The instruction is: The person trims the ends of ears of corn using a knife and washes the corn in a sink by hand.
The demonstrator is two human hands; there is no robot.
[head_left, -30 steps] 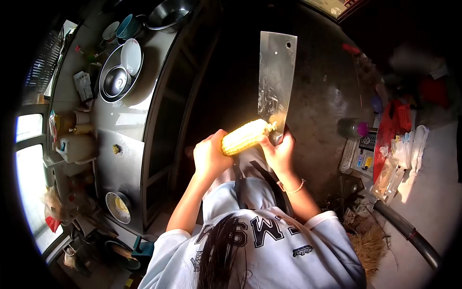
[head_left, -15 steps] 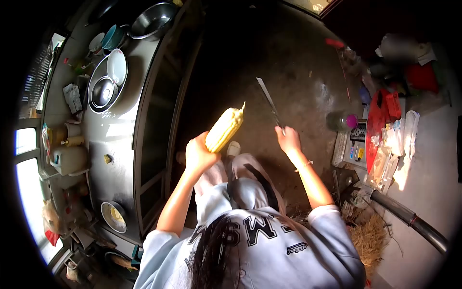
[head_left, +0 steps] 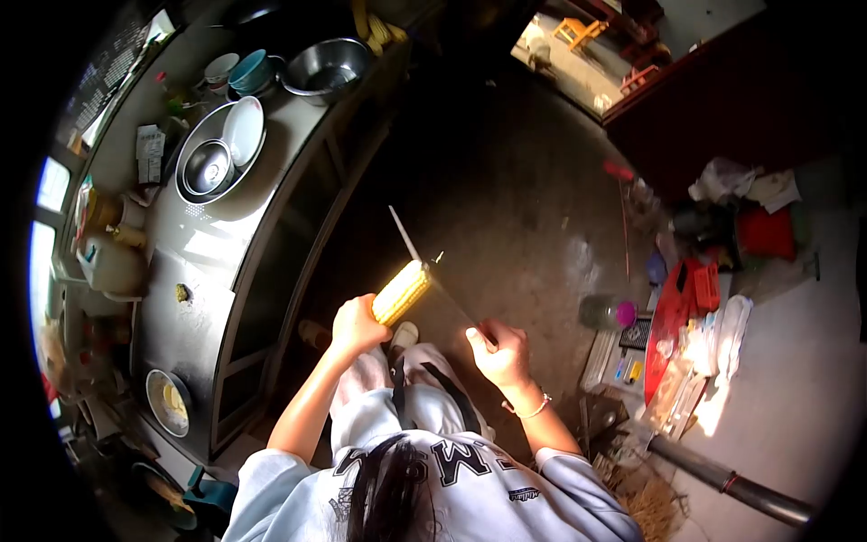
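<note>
My left hand [head_left: 359, 325] is closed around the lower end of a yellow corn cob [head_left: 402, 294], which tilts up and to the right in front of my knees. In my right hand [head_left: 502, 354] is the handle of a long knife [head_left: 404, 233]. Its thin blade runs up and left across the cob's far tip, partly hidden there and blurred nearer the hand. Just off the tip, a small pale scrap [head_left: 439, 257] hangs in the air above the floor.
On the left, a metal counter [head_left: 199, 271] bears a large basin [head_left: 327, 70], a wide bowl with smaller dishes, and a bowl [head_left: 169, 403] with yellowish contents. At right are a clear jar with a pink lid [head_left: 625, 314], a red tray [head_left: 668, 334] and a dark pipe [head_left: 731, 479].
The knife has swung left from beside the cob to across its tip, and the thin point there has come off. The cob sits lower, and the whole view has shifted.
</note>
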